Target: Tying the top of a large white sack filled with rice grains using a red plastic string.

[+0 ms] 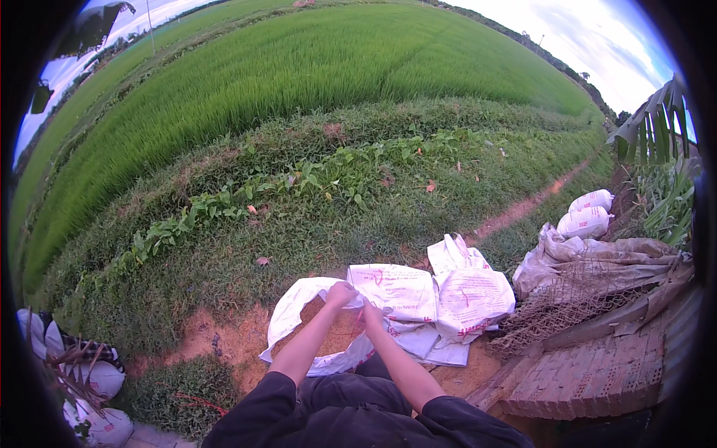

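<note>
A white sack (282, 319) stands wide-mouthed in front of me, with loose brown husk-like material (320, 327) inside. My left hand (341, 293) is closed on the far right part of its rim. Close beside it, my right hand (371, 315) is also closed at the sack's right edge; what its fingers hold is too small to make out. A thin reddish strand shows just below that hand. Flat white sacks with red print (396, 290) lie right of my hands, and a crumpled white sack (470, 295) rests on them.
Brown material (243, 336) covers the ground around the sack. Right are a brick stack (590, 373), netting (556, 302) and a dirty tarp (560, 257). Filled white sacks (584, 222) lie farther back; others (101, 379) sit at left. Grass and a green field (336, 67) stretch ahead.
</note>
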A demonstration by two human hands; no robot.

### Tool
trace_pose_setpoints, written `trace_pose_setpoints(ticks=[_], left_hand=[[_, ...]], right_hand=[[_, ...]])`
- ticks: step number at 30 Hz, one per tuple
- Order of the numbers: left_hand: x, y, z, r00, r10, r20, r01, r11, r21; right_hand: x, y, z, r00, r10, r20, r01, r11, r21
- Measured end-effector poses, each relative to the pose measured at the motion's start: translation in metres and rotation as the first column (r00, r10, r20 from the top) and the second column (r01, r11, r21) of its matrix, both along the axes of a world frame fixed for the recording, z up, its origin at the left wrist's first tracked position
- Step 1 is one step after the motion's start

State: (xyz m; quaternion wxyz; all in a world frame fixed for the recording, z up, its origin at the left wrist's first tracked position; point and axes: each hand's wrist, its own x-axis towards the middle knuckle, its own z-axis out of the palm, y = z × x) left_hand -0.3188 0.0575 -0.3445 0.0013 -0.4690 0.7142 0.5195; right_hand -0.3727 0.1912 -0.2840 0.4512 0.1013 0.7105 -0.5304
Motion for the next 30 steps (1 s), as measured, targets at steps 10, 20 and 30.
trace_pose_setpoints(ticks=[10, 20, 30], left_hand=[[-0.030, -0.017, 0.018, 0.889, 0.403, -0.219, -0.343, 0.901, 0.265], [-0.026, -0.115, 0.186, 0.716, 0.291, -0.635, -0.366, 0.930, 0.014], [0.002, -0.038, 0.250, 0.702, 0.179, -0.689, -0.111, 0.984, 0.143]], right_hand=[[0.009, 0.007, 0.001, 0.817, 0.309, -0.487, -0.028, 0.865, 0.501], [0.005, 0.044, -0.027, 0.703, 0.516, -0.490, -0.213, 0.809, 0.547], [-0.034, -0.024, 0.115, 0.592, -0.039, -0.805, -0.455, 0.808, -0.374]])
